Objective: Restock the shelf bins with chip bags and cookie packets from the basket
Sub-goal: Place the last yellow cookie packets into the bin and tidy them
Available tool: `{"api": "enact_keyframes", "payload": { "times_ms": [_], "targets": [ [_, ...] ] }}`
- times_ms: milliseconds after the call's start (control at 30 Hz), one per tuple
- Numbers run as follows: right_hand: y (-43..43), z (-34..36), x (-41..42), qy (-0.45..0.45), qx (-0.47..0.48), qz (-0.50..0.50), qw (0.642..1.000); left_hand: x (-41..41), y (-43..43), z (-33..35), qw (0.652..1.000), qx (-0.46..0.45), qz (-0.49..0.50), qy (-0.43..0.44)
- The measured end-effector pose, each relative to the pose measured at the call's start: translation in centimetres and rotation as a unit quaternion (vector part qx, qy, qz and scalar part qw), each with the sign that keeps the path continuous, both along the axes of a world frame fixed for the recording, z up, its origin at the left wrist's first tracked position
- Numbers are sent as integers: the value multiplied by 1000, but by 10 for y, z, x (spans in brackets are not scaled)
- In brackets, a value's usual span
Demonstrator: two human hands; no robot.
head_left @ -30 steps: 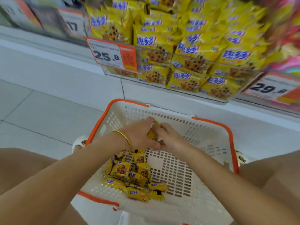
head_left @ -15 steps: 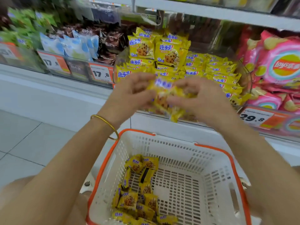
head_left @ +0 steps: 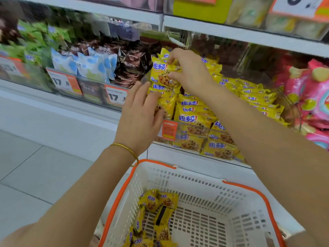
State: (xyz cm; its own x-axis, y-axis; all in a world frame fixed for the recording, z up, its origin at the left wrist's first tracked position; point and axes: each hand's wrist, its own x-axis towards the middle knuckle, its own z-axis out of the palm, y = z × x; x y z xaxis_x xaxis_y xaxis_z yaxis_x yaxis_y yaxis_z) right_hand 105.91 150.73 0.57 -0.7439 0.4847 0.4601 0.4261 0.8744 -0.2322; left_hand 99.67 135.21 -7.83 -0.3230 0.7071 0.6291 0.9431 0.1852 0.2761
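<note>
Both hands have moved forward from mid-air above the basket [head_left: 195, 184] to the shelf bin [head_left: 194, 131]. Right hand [head_left: 190, 72]: grip closed, fingers and thumb pinching a small upright bunch of yellow cookie packets [head_left: 162, 73] at the bin's left end. Left hand [head_left: 140, 113]: grip slack, near-straight fingers resting against the stacked packets [head_left: 167, 102] just below the bunch. Loose packets [head_left: 156, 209] lie along the basket's left side.

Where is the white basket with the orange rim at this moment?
In the head view the basket is at the bottom, right of centre, below the shelf bin of yellow cookie packets; a few loose packets lie in its left part.
</note>
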Motion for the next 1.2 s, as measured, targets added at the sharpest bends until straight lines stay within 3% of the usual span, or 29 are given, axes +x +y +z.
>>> {"api": "enact_keyframes", "payload": {
  "times_ms": [300, 567, 667, 733, 800, 900, 967, 1033, 1200],
  "targets": [
    [8, 6, 11, 13, -24, 30, 999, 2, 2, -4, 1000, 15, 1, -11],
    [-11, -1, 10, -36, 169, -65, 983, 3, -3, -3, 1000, 11, -10, -26],
    [-32, 10, 42, 49, 84, -51, 994, 15, -19, 2, 999, 36, -2, -4],
    [-63, 9, 81, 144, -7, 15, 989, 29, -35, 3, 998, 56, -6, 3],
    [-95, -17, 116, 156, -67, 73, 983, 42, -51, -4, 999, 24, -24, 5],
    [-110, -102, 134, -41, -182, 66, 980, 51, -67, -37, 990, -129, -57, 11],
    [-97, -179, 130, -223, -244, 16, 943, 52, -71, -59, 973, -220, -68, 18],
    [-84, -255, 128, -343, -254, 0, 904, 52, -74, -74, 958, -276, -71, 24],
    [-81, -365, 121, -425, -216, 16, 879, 47, -72, -93, 945, -319, -58, 33]
  ]
}}
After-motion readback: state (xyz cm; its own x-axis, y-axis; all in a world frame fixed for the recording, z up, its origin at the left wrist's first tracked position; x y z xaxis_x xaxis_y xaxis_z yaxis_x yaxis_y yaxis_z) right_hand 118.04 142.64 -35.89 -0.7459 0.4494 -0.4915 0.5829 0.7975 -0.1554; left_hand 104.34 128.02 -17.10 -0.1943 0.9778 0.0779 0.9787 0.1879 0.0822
